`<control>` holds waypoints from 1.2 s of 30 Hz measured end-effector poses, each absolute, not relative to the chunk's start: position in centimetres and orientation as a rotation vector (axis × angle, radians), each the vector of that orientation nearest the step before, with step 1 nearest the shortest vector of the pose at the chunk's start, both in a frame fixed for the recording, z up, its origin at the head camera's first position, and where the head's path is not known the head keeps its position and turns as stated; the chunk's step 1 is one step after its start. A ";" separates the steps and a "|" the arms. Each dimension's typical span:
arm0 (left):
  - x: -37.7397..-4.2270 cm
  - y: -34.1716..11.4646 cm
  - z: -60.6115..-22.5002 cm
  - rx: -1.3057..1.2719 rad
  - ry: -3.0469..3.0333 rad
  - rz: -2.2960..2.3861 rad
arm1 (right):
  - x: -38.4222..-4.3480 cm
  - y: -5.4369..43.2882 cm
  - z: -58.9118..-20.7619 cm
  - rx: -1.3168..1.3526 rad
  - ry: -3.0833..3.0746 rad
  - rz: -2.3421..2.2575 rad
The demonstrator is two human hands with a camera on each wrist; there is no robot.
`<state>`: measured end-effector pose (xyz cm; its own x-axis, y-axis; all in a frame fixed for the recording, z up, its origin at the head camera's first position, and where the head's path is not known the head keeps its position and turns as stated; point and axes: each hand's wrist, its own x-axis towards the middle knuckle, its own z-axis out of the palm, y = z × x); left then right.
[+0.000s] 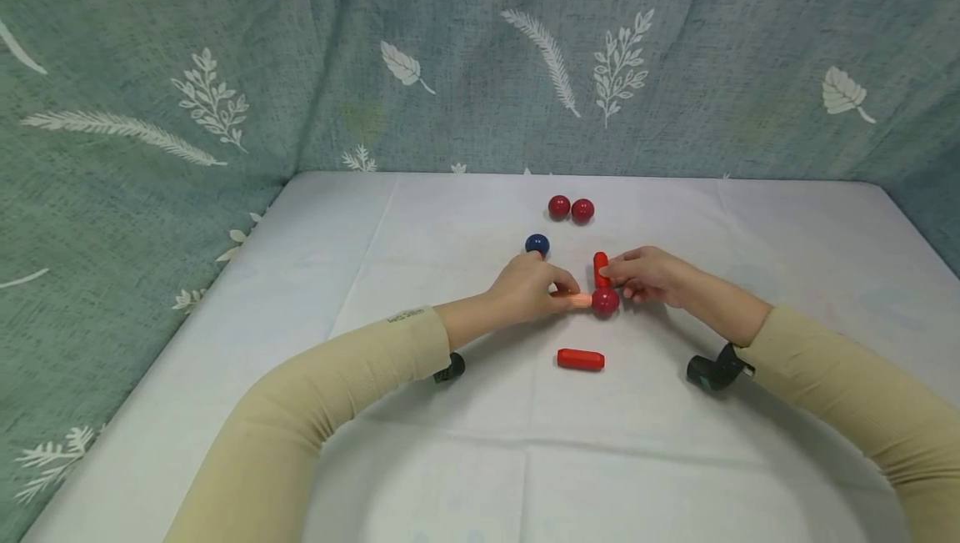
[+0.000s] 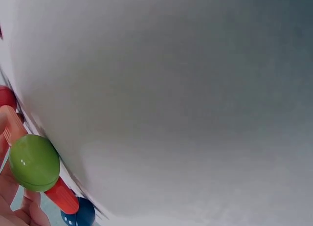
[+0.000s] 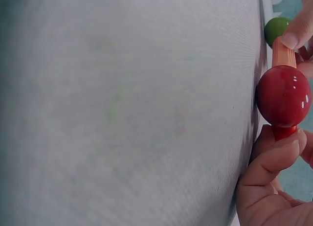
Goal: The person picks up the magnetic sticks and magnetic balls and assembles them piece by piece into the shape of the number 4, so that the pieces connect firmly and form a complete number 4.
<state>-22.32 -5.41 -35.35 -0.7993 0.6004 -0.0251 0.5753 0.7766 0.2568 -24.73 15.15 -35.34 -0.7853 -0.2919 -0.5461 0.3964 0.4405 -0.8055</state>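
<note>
My left hand [image 1: 527, 286] pinches a ridged orange rod [image 1: 580, 300]. One end of that rod meets a glossy red ball [image 3: 284, 96], and at its other end is a green ball [image 2: 34, 162], hidden behind the hand in the head view. From the green ball a red rod [image 2: 62, 195] runs to a blue ball [image 1: 537, 244]. My right hand [image 1: 651, 274] holds another red rod [image 1: 601, 263] between thumb and fingers, with its near end at the red ball. The right wrist view shows the fingertips close beside the ball.
Nearer the body, a loose red rod [image 1: 581, 359] lies on the white tablecloth [image 1: 480, 460]. Two red balls [image 1: 558, 208] sit side by side toward the back. A patterned green-blue curtain [image 1: 465, 67] hangs behind the table. Black cameras [image 1: 712, 370] are strapped at both wrists.
</note>
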 end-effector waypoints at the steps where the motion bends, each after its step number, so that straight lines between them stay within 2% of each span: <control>1: -22.3 -5.3 -35.3 0.958 2.860 0.367 | -24.7 15.2 -35.4 0.090 2.054 -1.385; 25: -22.0 -4.7 -34.9 0.923 2.856 0.363 | -24.6 15.3 -35.3 0.096 1.982 -1.468; 36: -21.8 -3.9 -35.2 0.996 2.846 0.442 | -24.6 14.7 -35.4 0.054 1.977 -1.461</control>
<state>-21.79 -3.86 -35.25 -0.7825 0.6226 0.0071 0.5954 0.7450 0.3007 -24.61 14.75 -35.38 -0.7752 -0.3433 -0.5303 0.4061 0.3721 -0.8346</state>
